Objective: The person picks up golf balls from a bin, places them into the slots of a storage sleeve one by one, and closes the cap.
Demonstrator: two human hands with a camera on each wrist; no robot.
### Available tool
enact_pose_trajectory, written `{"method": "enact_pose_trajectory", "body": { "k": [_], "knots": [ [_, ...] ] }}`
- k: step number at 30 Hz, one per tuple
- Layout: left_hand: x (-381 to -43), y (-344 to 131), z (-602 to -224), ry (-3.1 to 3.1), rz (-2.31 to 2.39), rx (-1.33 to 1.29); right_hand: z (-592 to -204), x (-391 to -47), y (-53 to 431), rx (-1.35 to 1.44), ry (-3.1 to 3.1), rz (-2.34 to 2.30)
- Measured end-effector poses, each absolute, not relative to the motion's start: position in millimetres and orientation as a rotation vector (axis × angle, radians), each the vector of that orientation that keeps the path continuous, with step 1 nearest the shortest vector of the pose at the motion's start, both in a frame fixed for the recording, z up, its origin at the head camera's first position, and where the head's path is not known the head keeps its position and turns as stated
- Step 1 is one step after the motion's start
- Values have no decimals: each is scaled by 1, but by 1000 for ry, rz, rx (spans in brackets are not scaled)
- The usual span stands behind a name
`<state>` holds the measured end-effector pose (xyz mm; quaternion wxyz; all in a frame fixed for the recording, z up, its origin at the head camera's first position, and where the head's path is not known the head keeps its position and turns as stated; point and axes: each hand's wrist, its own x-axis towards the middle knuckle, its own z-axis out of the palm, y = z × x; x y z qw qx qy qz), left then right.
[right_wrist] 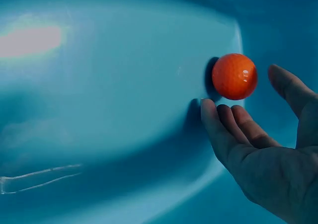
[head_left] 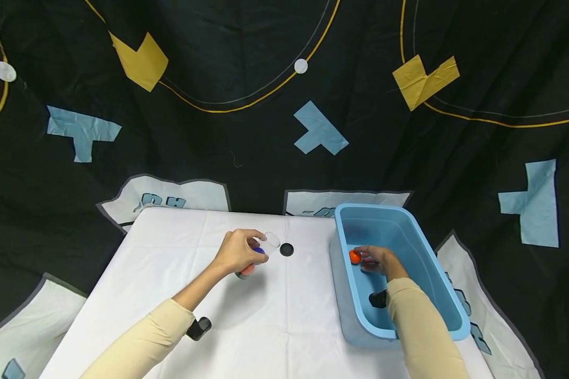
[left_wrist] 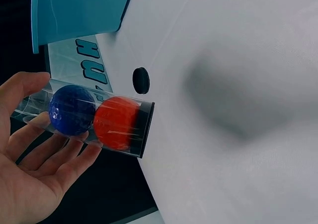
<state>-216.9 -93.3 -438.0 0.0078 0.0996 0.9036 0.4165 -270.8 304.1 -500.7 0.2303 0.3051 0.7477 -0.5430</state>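
Observation:
My left hand (head_left: 239, 252) grips a clear plastic tube (head_left: 272, 240) above the white table, its open end tilted up and to the right. Inside it, in the left wrist view, sit a blue golf ball (left_wrist: 72, 110) and a red-orange golf ball (left_wrist: 117, 122), the latter against the dark closed end. A round black cap (head_left: 286, 249) lies on the table just beyond the tube. Down in the blue bin (head_left: 341, 295), my right hand (right_wrist: 263, 164) has thumb and fingers spread around an orange golf ball (right_wrist: 234, 76), with nothing gripped.
The bin's raised walls surround my right hand on the table's right side. White cloth covers the table (head_left: 170, 252), and a black curtain (head_left: 246, 158) with blue and yellow tape hangs behind it. Dark wrist cameras (head_left: 199, 328) sit under my sleeves.

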Motion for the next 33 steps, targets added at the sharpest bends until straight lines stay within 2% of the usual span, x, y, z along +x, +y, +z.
{"method": "enact_pose_trajectory", "body": {
  "k": [33],
  "knots": [
    [-216,-97,-437,2823,1297,283,-513,-281,299,938,2024,-1539]
  ]
}}
